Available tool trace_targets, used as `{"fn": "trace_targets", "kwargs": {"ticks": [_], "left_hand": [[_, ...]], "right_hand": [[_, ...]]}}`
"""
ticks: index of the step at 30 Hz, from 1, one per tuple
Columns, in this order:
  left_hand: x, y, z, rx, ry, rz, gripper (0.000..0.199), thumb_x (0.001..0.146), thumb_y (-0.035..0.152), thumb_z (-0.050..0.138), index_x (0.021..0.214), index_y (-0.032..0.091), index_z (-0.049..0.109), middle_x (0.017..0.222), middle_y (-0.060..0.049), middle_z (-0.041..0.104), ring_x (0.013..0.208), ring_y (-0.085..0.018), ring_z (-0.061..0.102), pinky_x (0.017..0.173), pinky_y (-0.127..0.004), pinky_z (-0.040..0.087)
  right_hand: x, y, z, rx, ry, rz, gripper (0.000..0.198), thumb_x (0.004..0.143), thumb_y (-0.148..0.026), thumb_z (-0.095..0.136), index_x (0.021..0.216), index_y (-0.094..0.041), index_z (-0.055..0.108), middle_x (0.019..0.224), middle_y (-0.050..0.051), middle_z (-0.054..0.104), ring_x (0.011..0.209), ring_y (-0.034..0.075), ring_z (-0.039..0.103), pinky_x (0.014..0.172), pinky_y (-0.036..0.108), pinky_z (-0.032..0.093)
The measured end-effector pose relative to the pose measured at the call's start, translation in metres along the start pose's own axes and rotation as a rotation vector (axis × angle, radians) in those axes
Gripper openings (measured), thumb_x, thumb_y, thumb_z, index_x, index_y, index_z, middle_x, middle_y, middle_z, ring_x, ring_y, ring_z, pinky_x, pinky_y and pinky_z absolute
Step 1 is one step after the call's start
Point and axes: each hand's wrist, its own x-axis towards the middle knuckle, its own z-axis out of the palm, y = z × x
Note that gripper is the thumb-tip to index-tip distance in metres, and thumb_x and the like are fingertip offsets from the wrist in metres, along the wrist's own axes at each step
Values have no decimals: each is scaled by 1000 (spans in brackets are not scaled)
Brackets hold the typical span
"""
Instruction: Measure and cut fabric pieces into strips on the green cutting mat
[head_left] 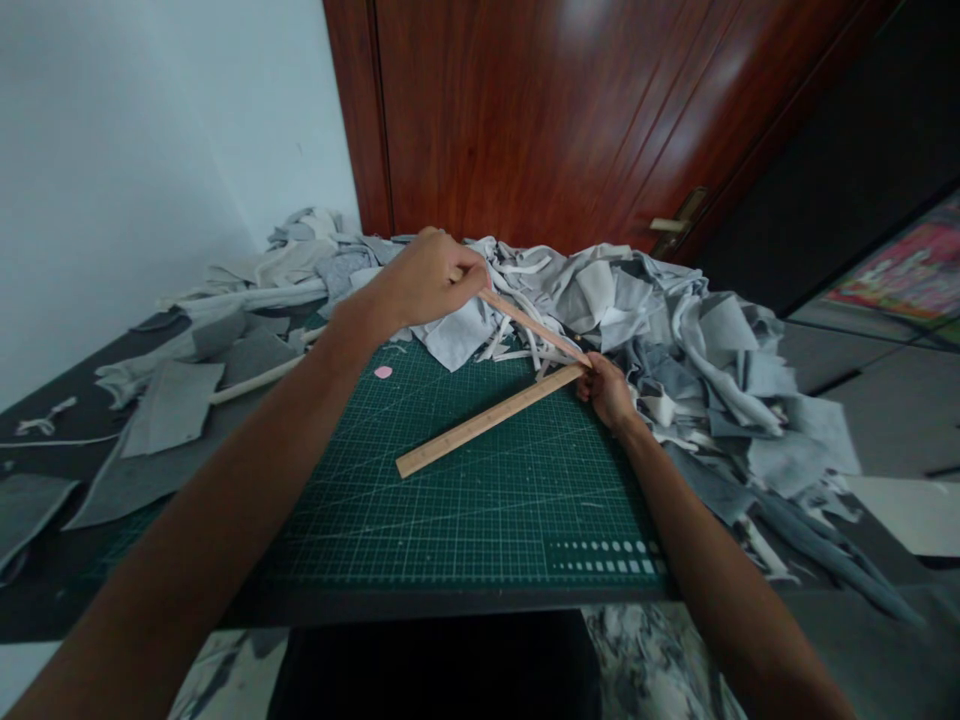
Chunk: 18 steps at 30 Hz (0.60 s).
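Note:
My left hand (442, 275) is closed on the upper end of a narrow tan strip (529, 323), which looks like a wooden ruler. The strip slants down to the right, over the scraps, to my right hand (606, 390). There my right fingers pinch its lower end together with the end of a wooden ruler (487, 418). The two pieces meet at that hand in a V shape. The ruler reaches down and left across the green cutting mat (480, 510); whether it lies flat on it I cannot tell. My left palm is hidden from view.
Grey and white fabric scraps (600, 290) are heaped along the back and right of the table. More grey fabric pieces (176, 405) lie at left. A small pink piece (383, 372) rests on the mat. Behind the table stands a wooden door (510, 120).

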Motion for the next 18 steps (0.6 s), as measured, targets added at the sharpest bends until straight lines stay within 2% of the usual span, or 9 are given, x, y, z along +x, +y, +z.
{"fn": "trace_targets", "kwargs": {"ticks": [6,11,18], "left_hand": [[0,6,1,10,-20,38,32,94,26,51,77,15,76,59,0,59,56,-13,48,64,-30,36],[-2,18,-8,-59,-73,12,51,106,36,35,89,16,78,53,0,53,59,-15,48,77,-32,42],[-3,24,-7,-47,-61,22,58,107,41,29,87,17,78,55,-2,54,65,-18,54,84,-34,44]], "right_hand": [[1,-1,1,30,67,39,39,78,-50,79,77,-22,51,57,-8,43,40,7,38,33,19,31],[0,-3,1,68,45,53,45,80,-47,79,71,-23,43,58,-10,34,41,5,31,35,18,32],[1,-2,-1,39,55,62,45,79,-49,78,74,-25,41,58,-10,34,41,6,29,35,21,33]]}}
